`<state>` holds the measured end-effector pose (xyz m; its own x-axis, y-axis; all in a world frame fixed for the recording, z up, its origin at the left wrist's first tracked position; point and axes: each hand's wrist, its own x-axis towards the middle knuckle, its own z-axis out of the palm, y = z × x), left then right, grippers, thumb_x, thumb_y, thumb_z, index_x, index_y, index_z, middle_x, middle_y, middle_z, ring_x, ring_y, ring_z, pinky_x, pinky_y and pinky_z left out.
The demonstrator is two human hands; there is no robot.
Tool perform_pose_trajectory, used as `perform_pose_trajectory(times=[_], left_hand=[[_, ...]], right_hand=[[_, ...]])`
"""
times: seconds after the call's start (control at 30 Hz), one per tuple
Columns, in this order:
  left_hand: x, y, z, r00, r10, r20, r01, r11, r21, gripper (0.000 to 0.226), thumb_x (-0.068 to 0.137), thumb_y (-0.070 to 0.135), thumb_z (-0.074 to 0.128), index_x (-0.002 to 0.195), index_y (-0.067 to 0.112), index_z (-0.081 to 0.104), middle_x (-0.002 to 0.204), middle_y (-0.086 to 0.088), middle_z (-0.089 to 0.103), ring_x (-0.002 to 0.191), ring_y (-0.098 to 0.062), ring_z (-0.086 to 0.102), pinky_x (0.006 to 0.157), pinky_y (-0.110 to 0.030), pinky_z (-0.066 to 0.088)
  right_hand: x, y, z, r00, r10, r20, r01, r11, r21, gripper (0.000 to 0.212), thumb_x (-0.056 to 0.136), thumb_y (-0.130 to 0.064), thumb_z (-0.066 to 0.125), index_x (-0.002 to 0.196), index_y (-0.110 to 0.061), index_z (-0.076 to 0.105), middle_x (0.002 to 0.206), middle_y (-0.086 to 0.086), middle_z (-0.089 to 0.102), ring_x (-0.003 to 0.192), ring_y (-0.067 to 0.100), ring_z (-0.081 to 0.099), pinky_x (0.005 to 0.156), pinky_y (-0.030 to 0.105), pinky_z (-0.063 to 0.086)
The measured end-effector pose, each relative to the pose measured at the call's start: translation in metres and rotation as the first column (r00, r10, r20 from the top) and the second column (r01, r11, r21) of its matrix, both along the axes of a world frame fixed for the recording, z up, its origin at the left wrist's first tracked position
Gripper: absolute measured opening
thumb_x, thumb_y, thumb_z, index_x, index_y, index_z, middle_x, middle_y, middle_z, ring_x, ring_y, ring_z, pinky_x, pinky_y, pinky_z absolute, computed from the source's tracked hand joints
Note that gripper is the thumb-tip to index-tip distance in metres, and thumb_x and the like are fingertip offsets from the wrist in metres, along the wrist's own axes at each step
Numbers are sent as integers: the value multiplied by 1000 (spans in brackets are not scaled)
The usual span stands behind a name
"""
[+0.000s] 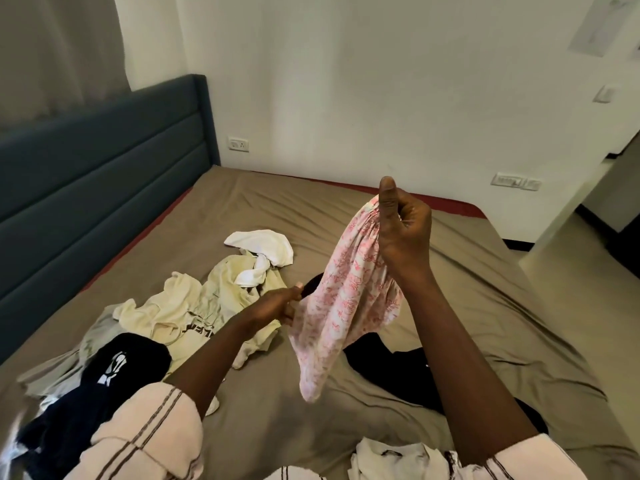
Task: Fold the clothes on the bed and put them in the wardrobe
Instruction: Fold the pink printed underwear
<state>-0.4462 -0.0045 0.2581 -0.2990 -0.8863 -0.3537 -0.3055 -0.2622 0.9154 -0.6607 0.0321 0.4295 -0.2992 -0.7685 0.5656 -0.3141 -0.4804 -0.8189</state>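
While the right hand (403, 233) grips the pink floral garment (349, 296) by its gathered top edge, raised above the bed (485, 306), the left hand (280, 304) pinches a lower side edge. Recommended: bring both edges level, pull taut, then lay it flat beside the cream pile (194, 306) before folding.

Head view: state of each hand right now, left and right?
Left hand: closed, pinching the side edge of the pink floral-print fabric garment.
Right hand: closed, gripping the same garment's gathered top edge, held up.
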Motion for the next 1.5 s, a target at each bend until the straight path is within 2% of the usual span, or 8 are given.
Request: perform_pose_trajectory(times=[0.17,0.33,0.57,0.77,0.93,1.03,1.17,1.5], left_hand=[[-13,-2,-25,985,-59,-162,94,971,218,60,97,69,51,120,17,72,110,-9,65,101,-25,57,95,-37,42],[-16,-3,-39,959,21,-281,51,968,246,31,96,22,68,126,13,73,133,-18,67,128,-41,59,113,-51,46],[56,-13,-12,804,395,-445,-378,917,130,26,98,0,60,120,10,72,90,0,77,76,-12,70,62,-22,58],[114,-8,-15,956,294,12,-283,927,-247,24,92,2,74,104,22,80,108,-13,78,96,-27,75,90,-46,62],[134,4,-14,805,362,471,-39,823,-566,5,96,36,71,98,38,75,93,9,71,73,-13,69,73,-42,59],[129,22,-3,890,344,299,-203,887,-416,9,103,28,63,99,24,70,96,3,69,66,-18,72,58,-33,56],[107,23,7,902,431,-34,-431,902,21,11,108,13,53,101,12,61,90,-13,67,66,-24,76,50,-28,59],[91,-27,26,809,576,-117,-587,802,-108,21,100,1,59,86,17,64,88,-14,73,72,-20,73,65,-32,62]], right_hand=[[-6,-6,-4,998,-16,53,15,1000,20,59,105,-46,54,52,-30,31,52,-14,29,52,10,27,55,34,28],[-15,-10,-9,996,-1,93,-3,999,38,58,103,-49,55,53,-29,33,53,-11,30,53,11,29,57,33,30],[-69,-5,-27,985,168,-42,-151,954,261,69,73,-63,83,84,2,64,67,3,61,62,10,55,59,29,44],[-93,-8,-64,911,385,-146,-238,782,577,49,70,-41,94,101,-9,73,99,8,79,93,24,75,90,54,59],[-105,-7,-105,883,386,-266,-119,733,669,35,72,-46,85,94,-21,75,89,-2,79,87,25,75,84,52,59],[-107,-4,-123,898,350,-265,-73,714,697,21,81,-34,87,91,-19,75,83,-4,78,75,17,73,69,35,55],[-90,-12,-146,970,189,155,-240,617,750,18,89,-10,80,104,-4,73,92,8,74,73,18,69,53,27,59],[-62,-32,-166,980,-1,199,-130,755,642,16,78,-3,74,85,-15,68,80,3,71,71,16,67,72,38,60]])
